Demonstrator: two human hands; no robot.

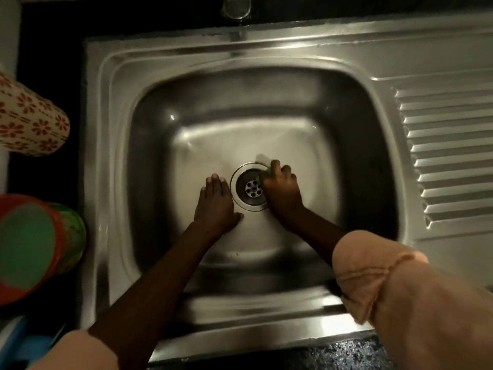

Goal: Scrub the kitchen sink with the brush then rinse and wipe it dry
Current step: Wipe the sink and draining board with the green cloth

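The stainless steel sink (373, 134) fills the view, its round drain (249, 186) in the middle of the basin floor. My left hand (216, 201) rests flat on the basin floor just left of the drain, fingers straight. My right hand (281, 186) grips a green and white brush (264, 162) at the drain's right rim; most of the brush is hidden under the fingers. The basin floor looks wet and blurred around the brush.
The tap (237, 6) stands at the back centre over the basin. A ribbed draining board (450, 156) lies to the right. A flower-patterned container (29, 121) and stacked coloured plastic tubs (34, 249) sit on the dark counter to the left.
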